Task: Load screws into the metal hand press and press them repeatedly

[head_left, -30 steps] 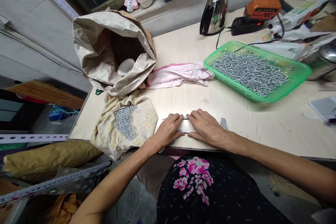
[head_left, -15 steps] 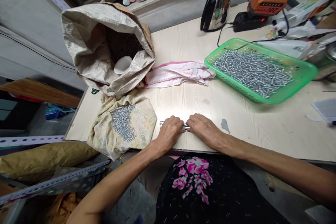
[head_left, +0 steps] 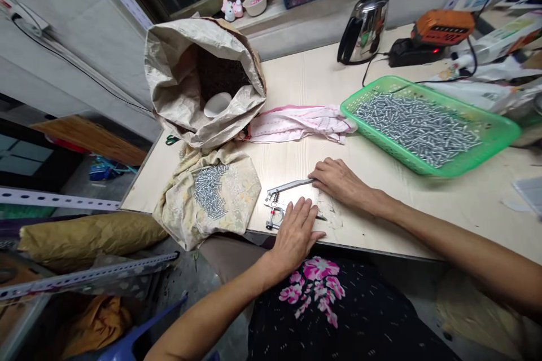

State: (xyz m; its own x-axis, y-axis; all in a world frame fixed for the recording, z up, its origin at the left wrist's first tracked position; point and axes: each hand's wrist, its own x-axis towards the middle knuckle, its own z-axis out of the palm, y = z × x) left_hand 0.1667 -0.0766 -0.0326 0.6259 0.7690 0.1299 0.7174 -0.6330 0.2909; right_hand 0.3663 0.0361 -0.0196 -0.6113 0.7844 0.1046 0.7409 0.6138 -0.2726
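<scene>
A metal lever tool (head_left: pixel 276 203) with a coil spring and a small red part lies near the table's front edge, its long upper arm spread away from its lower part. My right hand (head_left: pixel 339 180) pinches the free end of that upper arm between thumb and fingers. Palm down, my left hand (head_left: pixel 296 228) rests over the lower part with its fingers stretched out, covering some of the tool. To the left, a pile of small silvery metal pins (head_left: pixel 209 192) sits on a floral cloth (head_left: pixel 243 197).
A green basket (head_left: pixel 495 138) full of similar metal pieces stands at the right. An open sack (head_left: pixel 165 79) holding a white dish (head_left: pixel 217 105) is at the back left. A pink-striped towel (head_left: pixel 296 124), a kettle (head_left: pixel 366 25) and an orange battery pack (head_left: pixel 442 27) lie farther back.
My hands have come apart: the right has moved up and back with the tool's upper arm, and the left has flattened. The tool now stands spread, and the camera view has shifted.
</scene>
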